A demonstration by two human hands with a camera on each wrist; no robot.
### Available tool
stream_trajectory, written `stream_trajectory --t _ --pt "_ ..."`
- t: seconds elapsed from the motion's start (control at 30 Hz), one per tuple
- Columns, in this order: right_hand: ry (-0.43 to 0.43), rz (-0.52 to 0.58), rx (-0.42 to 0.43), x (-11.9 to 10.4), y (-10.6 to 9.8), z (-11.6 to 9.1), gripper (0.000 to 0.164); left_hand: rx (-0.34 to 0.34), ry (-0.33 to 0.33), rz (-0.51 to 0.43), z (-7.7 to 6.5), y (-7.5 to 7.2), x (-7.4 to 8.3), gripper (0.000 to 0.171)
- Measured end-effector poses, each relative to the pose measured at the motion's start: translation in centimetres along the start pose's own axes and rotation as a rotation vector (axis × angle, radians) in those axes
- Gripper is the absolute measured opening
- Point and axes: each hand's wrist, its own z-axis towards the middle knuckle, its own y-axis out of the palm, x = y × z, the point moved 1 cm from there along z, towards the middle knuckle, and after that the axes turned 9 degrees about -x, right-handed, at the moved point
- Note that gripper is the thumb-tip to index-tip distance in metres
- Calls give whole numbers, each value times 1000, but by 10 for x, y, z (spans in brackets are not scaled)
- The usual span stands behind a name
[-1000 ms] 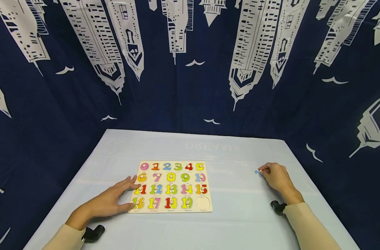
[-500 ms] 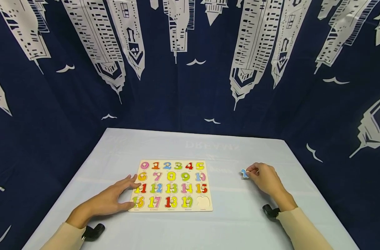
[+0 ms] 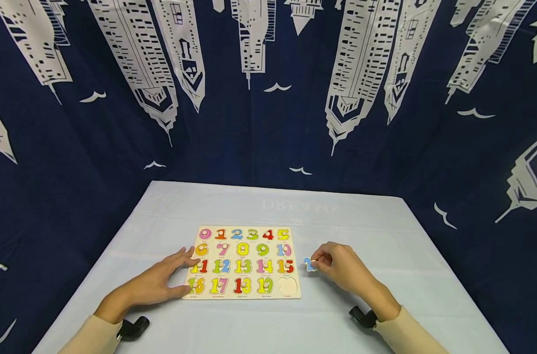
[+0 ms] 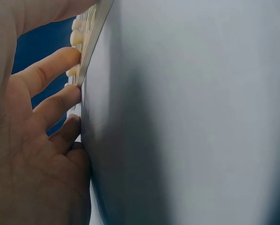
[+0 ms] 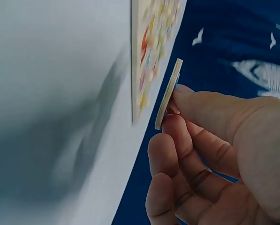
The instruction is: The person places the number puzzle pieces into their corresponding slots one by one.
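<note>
My right hand [image 3: 345,268] pinches a blue number puzzle piece [image 3: 308,264] showing a 2, just right of the wooden number puzzle board [image 3: 275,283]. In the right wrist view the piece [image 5: 169,93] is edge-on between thumb and fingertips, raised off the table, its second digit hidden by the fingers. My left hand [image 3: 155,282] spreads its fingers along the board's left edge, fingertips over the 11 and thumb by the 16. The left wrist view has those fingers [image 4: 55,105] straight against the board's side. Colourful knobbed numbers fill the board, except an empty recess [image 3: 288,285] at lower right.
A white cloth [image 3: 352,216] covers the table, with faint mirrored lettering near the far edge. Behind and beside it hangs a dark blue curtain [image 3: 250,147] printed with white buildings and birds. Each wrist bears a black camera [image 3: 363,317].
My right hand has carried the blue piece leftward and nearer to me, from the table's right side to beside the board. The left hand and the board have stayed put.
</note>
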Motion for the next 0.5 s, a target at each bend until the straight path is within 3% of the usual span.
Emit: stream_trajectory --t 0.27,0.5 --pt "-109 18 -86 -24 26 -1 14 6 -10 1 1 0 0 63" --pt "-139 6 -129 -35 43 1 18 6 -13 6 0 1 2 63"
